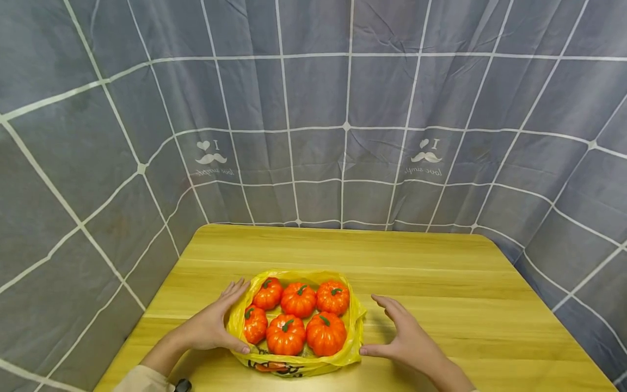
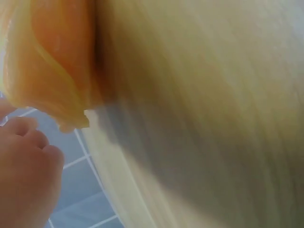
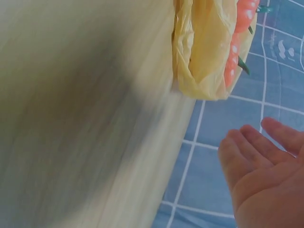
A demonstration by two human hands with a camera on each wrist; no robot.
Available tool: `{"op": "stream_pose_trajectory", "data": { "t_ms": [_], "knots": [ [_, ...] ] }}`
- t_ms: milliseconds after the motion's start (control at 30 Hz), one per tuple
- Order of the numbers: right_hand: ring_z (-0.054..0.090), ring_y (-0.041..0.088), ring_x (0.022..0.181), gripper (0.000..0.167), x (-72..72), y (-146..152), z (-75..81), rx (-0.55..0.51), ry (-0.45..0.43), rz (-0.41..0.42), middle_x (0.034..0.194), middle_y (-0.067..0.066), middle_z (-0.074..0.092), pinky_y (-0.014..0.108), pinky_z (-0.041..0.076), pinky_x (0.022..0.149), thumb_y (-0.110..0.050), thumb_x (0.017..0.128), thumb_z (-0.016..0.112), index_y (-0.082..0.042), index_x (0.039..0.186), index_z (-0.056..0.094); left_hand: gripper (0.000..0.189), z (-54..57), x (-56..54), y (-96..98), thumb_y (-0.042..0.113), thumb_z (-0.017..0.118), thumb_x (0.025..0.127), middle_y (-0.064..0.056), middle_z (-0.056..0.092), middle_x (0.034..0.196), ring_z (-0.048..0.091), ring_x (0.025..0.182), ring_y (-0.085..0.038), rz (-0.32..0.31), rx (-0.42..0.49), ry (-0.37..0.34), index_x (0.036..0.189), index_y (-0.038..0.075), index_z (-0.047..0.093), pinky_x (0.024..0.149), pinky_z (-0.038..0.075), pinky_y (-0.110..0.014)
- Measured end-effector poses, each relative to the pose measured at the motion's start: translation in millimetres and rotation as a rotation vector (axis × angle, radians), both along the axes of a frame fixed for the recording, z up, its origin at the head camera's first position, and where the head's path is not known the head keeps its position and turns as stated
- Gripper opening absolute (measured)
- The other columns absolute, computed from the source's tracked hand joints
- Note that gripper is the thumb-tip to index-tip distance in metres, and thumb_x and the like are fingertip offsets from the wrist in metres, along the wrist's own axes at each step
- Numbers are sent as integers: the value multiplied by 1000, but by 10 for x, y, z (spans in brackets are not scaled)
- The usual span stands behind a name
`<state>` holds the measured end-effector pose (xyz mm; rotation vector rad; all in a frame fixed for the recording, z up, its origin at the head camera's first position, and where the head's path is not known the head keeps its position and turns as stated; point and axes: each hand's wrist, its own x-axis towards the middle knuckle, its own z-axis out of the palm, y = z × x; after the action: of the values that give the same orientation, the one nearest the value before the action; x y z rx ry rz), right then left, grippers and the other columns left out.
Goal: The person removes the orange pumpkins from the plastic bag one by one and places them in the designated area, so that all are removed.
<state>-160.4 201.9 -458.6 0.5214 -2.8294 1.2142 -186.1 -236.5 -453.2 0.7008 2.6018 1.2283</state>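
Observation:
A yellow plastic bag (image 1: 356,326) with dark and orange print lies on the table, its mouth spread wide. Inside it sit several small orange pumpkins (image 1: 286,335) with green stems, in two rows. My left hand (image 1: 213,321) is at the bag's left side, thumb and fingers spread along the rim and seeming to touch it. On the other side my right hand (image 1: 409,340) is held with fingers extended and thumb toward the bag; in the right wrist view a gap shows between the fingers (image 3: 256,152) and the bag (image 3: 202,71).
The wooden table (image 1: 441,272) has rounded far corners. A grey curtain (image 1: 313,109) with white grid lines hangs behind it and along both sides. A small dark object (image 1: 183,385) is by the left sleeve.

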Motion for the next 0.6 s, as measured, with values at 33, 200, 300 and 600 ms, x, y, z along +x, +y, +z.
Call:
{"op": "stream_pose_trajectory", "data": {
  "t_ms": [33, 200, 300, 600],
  "knots": [
    [48, 42, 131, 104, -5, -17, -10, -4, 6, 6, 147, 18, 48, 59, 44, 101, -51, 65, 92, -10, 149, 47, 132, -8, 1, -5, 44, 95, 65, -25, 0, 165, -9, 147, -51, -1, 1, -6, 162, 7, 14, 107, 0, -75],
    [49, 39, 131, 102, -20, -92, -38, -18, 20, 20, 145, 14, 51, 57, 44, 102, -54, 65, 92, -9, 146, 49, 132, -41, -1, -16, 39, 96, 65, -29, 0, 164, -8, 147, -52, -4, 27, -42, 161, 1, 13, 109, -1, -73],
    [49, 38, 131, 102, -30, -145, -53, -20, 28, 27, 145, 11, 52, 59, 43, 102, -56, 64, 91, -9, 145, 50, 131, -57, -2, -18, 34, 96, 65, -29, -1, 163, -9, 147, -52, -3, 50, -68, 160, 0, 13, 109, -2, -73],
    [47, 40, 133, 106, -61, -297, -80, -15, 28, 41, 147, 14, 50, 61, 40, 104, -59, 64, 90, -5, 146, 50, 130, -87, 2, -23, 32, 96, 66, -28, -3, 164, -12, 147, -50, 6, 67, -93, 161, 2, 12, 109, -4, -73]
  ]
}}
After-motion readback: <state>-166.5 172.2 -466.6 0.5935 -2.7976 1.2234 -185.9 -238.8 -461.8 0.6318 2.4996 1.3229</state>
